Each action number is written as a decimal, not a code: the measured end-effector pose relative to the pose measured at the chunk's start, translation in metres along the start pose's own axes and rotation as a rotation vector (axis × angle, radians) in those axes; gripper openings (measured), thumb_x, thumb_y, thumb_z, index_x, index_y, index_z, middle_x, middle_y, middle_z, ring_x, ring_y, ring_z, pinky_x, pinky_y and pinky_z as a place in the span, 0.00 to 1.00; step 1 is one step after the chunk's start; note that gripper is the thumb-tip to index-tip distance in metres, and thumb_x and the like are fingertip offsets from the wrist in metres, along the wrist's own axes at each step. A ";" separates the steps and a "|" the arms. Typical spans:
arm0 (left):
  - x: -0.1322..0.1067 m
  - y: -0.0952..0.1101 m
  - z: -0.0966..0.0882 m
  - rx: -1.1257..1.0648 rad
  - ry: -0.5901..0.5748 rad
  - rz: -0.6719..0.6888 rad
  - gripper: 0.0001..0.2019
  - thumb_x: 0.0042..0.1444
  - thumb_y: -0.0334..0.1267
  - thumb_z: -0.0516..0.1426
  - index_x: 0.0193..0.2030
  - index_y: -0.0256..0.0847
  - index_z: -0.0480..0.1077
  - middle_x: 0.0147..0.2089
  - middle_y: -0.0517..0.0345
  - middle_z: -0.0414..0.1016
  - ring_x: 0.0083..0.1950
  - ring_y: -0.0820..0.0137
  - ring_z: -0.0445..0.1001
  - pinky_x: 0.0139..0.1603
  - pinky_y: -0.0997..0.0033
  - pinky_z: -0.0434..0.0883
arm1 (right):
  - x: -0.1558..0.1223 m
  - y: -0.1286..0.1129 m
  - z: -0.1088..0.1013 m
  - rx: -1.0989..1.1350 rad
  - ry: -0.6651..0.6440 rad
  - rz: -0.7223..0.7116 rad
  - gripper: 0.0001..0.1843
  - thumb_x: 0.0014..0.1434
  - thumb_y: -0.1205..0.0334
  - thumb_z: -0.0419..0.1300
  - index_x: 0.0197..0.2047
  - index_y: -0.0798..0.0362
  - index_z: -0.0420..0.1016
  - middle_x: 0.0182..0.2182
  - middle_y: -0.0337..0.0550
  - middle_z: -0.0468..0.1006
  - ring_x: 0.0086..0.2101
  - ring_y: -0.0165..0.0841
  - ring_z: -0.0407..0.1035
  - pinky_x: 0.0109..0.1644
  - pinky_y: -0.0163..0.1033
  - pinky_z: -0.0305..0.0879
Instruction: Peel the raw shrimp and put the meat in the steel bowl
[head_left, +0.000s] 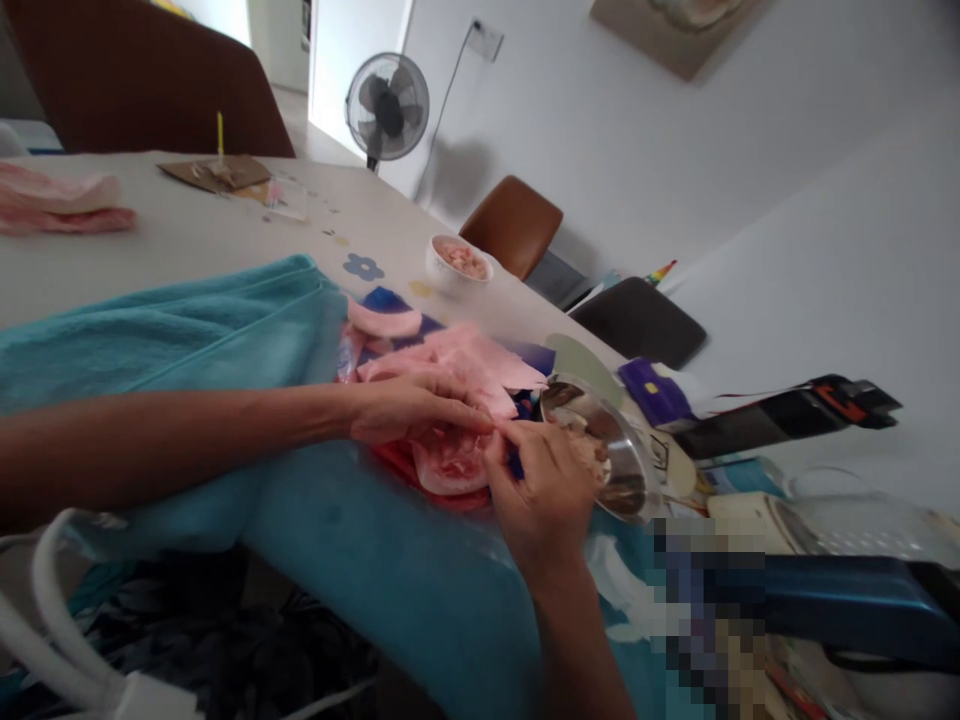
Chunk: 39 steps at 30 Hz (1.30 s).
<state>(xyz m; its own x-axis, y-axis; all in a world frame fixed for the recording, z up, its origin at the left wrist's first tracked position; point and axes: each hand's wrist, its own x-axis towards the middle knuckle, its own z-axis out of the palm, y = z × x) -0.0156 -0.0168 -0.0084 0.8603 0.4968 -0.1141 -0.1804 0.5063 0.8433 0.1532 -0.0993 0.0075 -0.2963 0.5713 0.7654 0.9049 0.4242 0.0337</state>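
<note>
My left hand (pixel 409 405) lies with its fingers pressed down on a slab of pink raw meat (pixel 450 462) that rests on a red board over a teal towel (pixel 225 340). My right hand (pixel 544 490) is closed around a dark blue handle (pixel 514 463), most of it hidden in the fist, right at the meat's edge. More pink meat slices (pixel 465 360) lie just behind the hands. A shiny metal bowl (pixel 607 450) sits tilted to the right of my right hand.
A small white bowl of pink bits (pixel 459 262) stands farther back on the table. A pink cloth (pixel 56 200) lies at the far left. Boxes and packets (pixel 750 405) crowd the right. A fan (pixel 388 106) and brown chairs (pixel 513 225) stand beyond the table.
</note>
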 end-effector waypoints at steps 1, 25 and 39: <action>0.000 0.000 0.000 0.017 -0.004 -0.003 0.08 0.54 0.38 0.65 0.35 0.34 0.76 0.27 0.58 0.76 0.24 0.79 0.71 0.25 0.82 0.68 | 0.001 -0.001 -0.001 0.032 -0.011 0.021 0.08 0.60 0.71 0.57 0.33 0.52 0.76 0.29 0.41 0.81 0.30 0.31 0.74 0.35 0.36 0.69; 0.001 0.006 -0.004 -0.171 -0.137 0.033 0.08 0.60 0.33 0.59 0.37 0.31 0.79 0.28 0.51 0.78 0.27 0.73 0.76 0.28 0.78 0.73 | -0.003 0.028 0.001 0.661 0.129 0.946 0.14 0.53 0.50 0.67 0.33 0.54 0.82 0.23 0.39 0.79 0.23 0.31 0.71 0.30 0.38 0.70; 0.002 0.004 -0.003 -0.174 -0.107 0.044 0.06 0.53 0.31 0.65 0.39 0.34 0.77 0.33 0.54 0.80 0.31 0.75 0.78 0.30 0.82 0.73 | 0.000 0.014 0.006 0.469 -0.089 0.618 0.15 0.58 0.56 0.61 0.22 0.52 0.75 0.26 0.40 0.79 0.28 0.32 0.72 0.35 0.37 0.68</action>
<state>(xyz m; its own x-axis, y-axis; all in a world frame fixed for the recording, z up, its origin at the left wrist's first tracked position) -0.0164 -0.0117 -0.0067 0.8939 0.4481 -0.0145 -0.2910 0.6045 0.7416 0.1638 -0.0895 0.0043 0.1779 0.8464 0.5020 0.6963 0.2521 -0.6720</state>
